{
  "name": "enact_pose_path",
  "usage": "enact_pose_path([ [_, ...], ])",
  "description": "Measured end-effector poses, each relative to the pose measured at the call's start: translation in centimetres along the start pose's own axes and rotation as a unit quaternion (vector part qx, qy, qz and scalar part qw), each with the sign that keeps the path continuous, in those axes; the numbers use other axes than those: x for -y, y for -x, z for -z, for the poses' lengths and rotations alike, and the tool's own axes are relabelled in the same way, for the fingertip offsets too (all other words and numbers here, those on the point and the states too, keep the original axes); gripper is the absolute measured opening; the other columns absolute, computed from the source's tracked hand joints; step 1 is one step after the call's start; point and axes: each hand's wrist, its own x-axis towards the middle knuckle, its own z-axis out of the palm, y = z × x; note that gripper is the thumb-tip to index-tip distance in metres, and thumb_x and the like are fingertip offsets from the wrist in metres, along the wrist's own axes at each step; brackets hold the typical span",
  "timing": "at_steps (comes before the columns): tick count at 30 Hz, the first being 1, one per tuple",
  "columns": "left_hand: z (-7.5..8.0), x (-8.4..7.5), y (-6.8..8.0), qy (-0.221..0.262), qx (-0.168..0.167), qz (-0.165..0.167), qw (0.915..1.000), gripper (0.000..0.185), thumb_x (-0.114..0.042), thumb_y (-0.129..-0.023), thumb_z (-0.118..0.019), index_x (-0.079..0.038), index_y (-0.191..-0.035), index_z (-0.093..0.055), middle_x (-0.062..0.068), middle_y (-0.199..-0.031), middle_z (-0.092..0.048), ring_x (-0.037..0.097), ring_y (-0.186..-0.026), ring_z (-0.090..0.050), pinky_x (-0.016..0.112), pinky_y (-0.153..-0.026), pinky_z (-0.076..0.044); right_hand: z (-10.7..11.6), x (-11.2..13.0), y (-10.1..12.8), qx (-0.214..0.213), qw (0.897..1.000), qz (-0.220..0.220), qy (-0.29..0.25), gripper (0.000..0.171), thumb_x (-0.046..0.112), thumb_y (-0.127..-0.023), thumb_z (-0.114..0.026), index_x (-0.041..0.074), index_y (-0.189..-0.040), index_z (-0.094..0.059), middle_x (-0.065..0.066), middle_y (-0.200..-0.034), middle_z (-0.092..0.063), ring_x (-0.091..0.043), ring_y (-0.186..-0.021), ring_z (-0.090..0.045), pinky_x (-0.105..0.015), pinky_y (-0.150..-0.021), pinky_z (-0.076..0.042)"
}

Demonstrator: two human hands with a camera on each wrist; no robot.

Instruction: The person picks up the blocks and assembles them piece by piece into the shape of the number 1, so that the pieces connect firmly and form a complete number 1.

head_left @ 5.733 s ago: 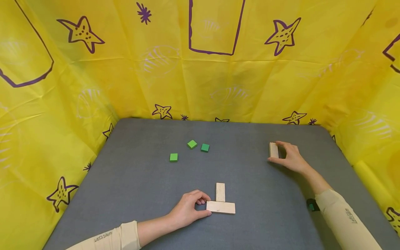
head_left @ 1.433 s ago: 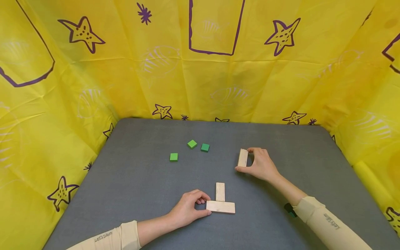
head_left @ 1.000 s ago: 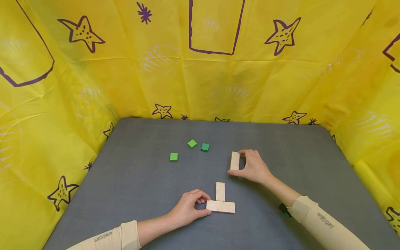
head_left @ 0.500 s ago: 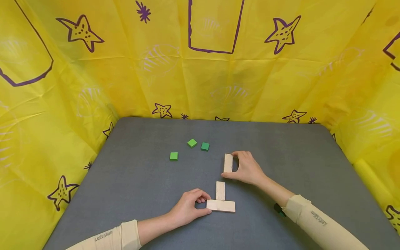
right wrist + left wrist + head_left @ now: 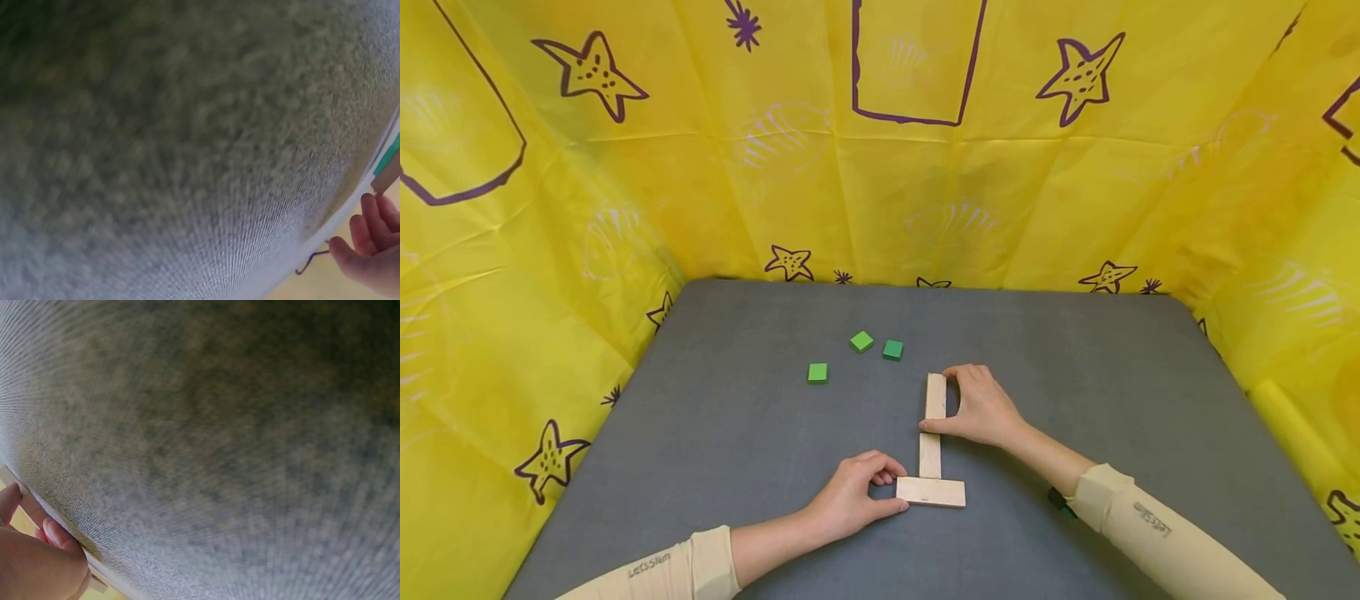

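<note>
Wooden blocks, three, pale and flat, on a grey mat (image 5: 715,433). One long block (image 5: 931,492) lies crosswise nearest the person; a second, the middle block (image 5: 929,455), lies lengthwise with its near end against the long block's far edge; a third, the far block (image 5: 936,396), lies lengthwise just beyond the middle block, in line with it, their ends touching or nearly so, too close to tell. Right hand (image 5: 979,408): fingers curled along the far block's right side, forefinger at its far end, thumb at its near end, pinching it end to end while it lies on the mat. Left hand (image 5: 850,502): fingers curled, thumb and fingertips against the left end of the long block, holding it in place. Green squares, three: one (image 5: 817,372) to the left, well apart from the wood; two more (image 5: 862,341) (image 5: 892,349) close together beyond the far block. Yellow sheeting (image 5: 625,183) with purple stars stands around the mat on three sides. Cream sleeves cover both forearms. Both wrist views show only blurred grey fabric and fingertips (image 5: 369,250).
</note>
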Motion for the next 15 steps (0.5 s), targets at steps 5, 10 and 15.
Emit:
enact_pose_path([
  [5, -0.02, 0.0, 0.01, -0.001, -0.002, -0.003, 1.0, 0.028, -0.016, -0.078, -0.084, -0.013, -0.1, -0.068, -0.008, -0.091, -0.06, 0.004, -0.081, -0.055, 0.02, -0.074, -0.05, -0.12, 0.26, 0.08, 0.004, 1.0, 0.001, 0.002, 0.095, 0.072, -0.061, -0.077, 0.004, -0.123, -0.057, -0.009, -0.115, -0.058, -0.025, -0.106, -0.049, -0.042, -0.088, -0.047],
  [10, 0.0, 0.06, -0.02, -0.003, -0.003, -0.005, 1.0, 0.028, -0.017, -0.078, -0.084, -0.013, -0.1, -0.068, -0.008, -0.091, -0.06, 0.003, -0.081, -0.055, 0.02, -0.074, -0.049, -0.14, 0.41, 0.18, 0.0, 1.0, 0.007, 0.007, 0.093, 0.071, -0.062, -0.077, 0.004, -0.122, -0.057, -0.01, -0.116, -0.058, -0.026, -0.107, -0.049, -0.044, -0.088, -0.047],
  [15, 0.01, 0.1, -0.02, -0.002, -0.004, -0.007, 1.0, 0.028, -0.016, -0.078, -0.084, -0.013, -0.1, -0.068, -0.008, -0.09, -0.06, 0.004, -0.081, -0.055, 0.021, -0.074, -0.049, -0.2, 0.49, 0.24, 0.003, 1.0, 0.011, 0.012, 0.093, 0.07, -0.062, -0.078, 0.003, -0.123, -0.057, -0.01, -0.117, -0.058, -0.027, -0.109, -0.049, -0.044, -0.09, -0.046],
])
